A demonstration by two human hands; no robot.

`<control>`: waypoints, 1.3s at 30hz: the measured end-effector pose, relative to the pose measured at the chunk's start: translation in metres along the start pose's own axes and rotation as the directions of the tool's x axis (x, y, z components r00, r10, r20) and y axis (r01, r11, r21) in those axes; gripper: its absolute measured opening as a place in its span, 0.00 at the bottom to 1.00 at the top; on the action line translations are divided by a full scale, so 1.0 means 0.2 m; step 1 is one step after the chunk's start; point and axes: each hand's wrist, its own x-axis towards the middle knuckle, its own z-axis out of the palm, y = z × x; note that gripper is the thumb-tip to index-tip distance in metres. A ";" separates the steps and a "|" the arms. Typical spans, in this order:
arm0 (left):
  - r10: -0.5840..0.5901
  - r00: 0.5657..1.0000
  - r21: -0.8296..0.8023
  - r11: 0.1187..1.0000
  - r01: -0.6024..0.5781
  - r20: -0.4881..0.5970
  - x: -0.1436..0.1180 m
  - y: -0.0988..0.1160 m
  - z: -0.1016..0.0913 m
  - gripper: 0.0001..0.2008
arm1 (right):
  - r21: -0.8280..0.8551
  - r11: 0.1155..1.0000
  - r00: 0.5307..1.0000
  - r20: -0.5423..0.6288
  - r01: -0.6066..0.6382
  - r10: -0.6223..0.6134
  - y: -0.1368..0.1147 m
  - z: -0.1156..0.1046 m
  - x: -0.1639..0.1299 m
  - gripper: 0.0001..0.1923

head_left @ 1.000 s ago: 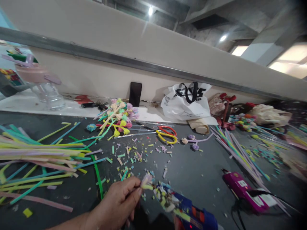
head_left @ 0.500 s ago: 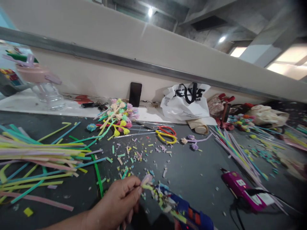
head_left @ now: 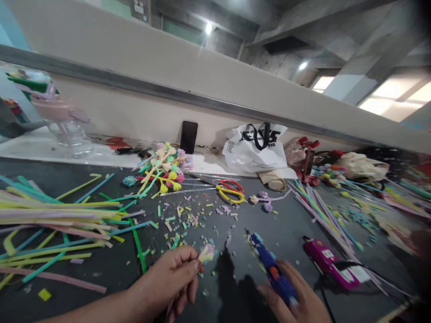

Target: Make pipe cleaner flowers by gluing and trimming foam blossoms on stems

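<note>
Since half a second ago, you have drawn the glue gun (head_left: 266, 259) back and to the right. Then, its tip was right at the small flower (head_left: 206, 253); now a strip of bare bench (head_left: 286, 233) lies between them. Your right grip (head_left: 301, 296), mostly out of the picture then, has come into view, wrapped around the gun's body with the thumb on the near side. Coloured bits cling about the gun's tip.

Your left grip (head_left: 173, 273) has hardly moved. Thumb and forefinger stay pinched together on the lilac and yellow flower, which sticks out past your fingertips, above the bench and left of the gun.

Your view has tipped up a little, so more ceiling shows. Apart from that shift, the rest lies as it did: the loose stems (head_left: 60, 215) to your left, the scraps (head_left: 191, 217) scattered beyond your left hand, the bouquet (head_left: 170, 163) and scissors (head_left: 219, 188) behind them, the phone (head_left: 189, 137) leaning on the wall, and the purple box (head_left: 332, 262) to the right of the gun.
</note>
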 end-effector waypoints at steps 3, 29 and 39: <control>0.009 1.000 -0.001 1.000 -0.009 0.021 0.00 -0.01 0.00 0.12 | -0.293 0.956 0.997 0.062 -0.014 0.034 0.07 0.04 0.09 0.15; 0.173 0.984 0.373 0.911 -0.177 0.043 -0.04 -0.05 0.01 0.10 | 0.592 0.786 0.880 0.454 -0.181 -0.139 -0.43 0.07 0.11 0.15; 0.266 0.961 0.536 0.801 -0.267 0.081 -0.05 -0.02 0.02 0.12 | 0.499 0.854 0.908 0.412 -0.150 -0.081 -0.46 0.08 0.12 0.05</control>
